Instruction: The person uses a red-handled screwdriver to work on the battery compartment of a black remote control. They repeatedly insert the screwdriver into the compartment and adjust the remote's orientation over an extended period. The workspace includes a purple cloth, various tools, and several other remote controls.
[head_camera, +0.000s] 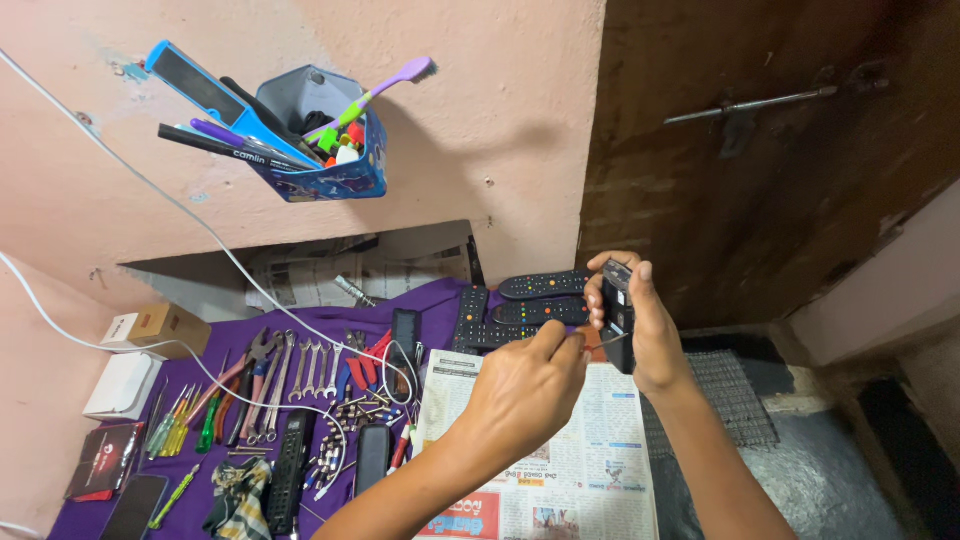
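My right hand (650, 335) is raised over the newspaper (590, 440) and grips a small black device (617, 315), held upright between thumb and fingers. My left hand (525, 390) sits just to its left, fingers pinched on a thin metal tool (598, 341) whose tip points at the lower part of the black device. Whether the tip touches the device is not clear. Behind the hands, several black remote controls (530, 300) lie on the purple cloth (235, 330).
Wrenches (312, 368), pliers (250, 375), screwdrivers (175, 425) and black remotes are spread over the purple cloth at left. A blue holder (330, 140) with pens and a toothbrush hangs on the pink wall. White cables (200, 230), small boxes (165, 328), a metal mesh (730, 400) and a dark wooden door (760, 150) surround the spot.
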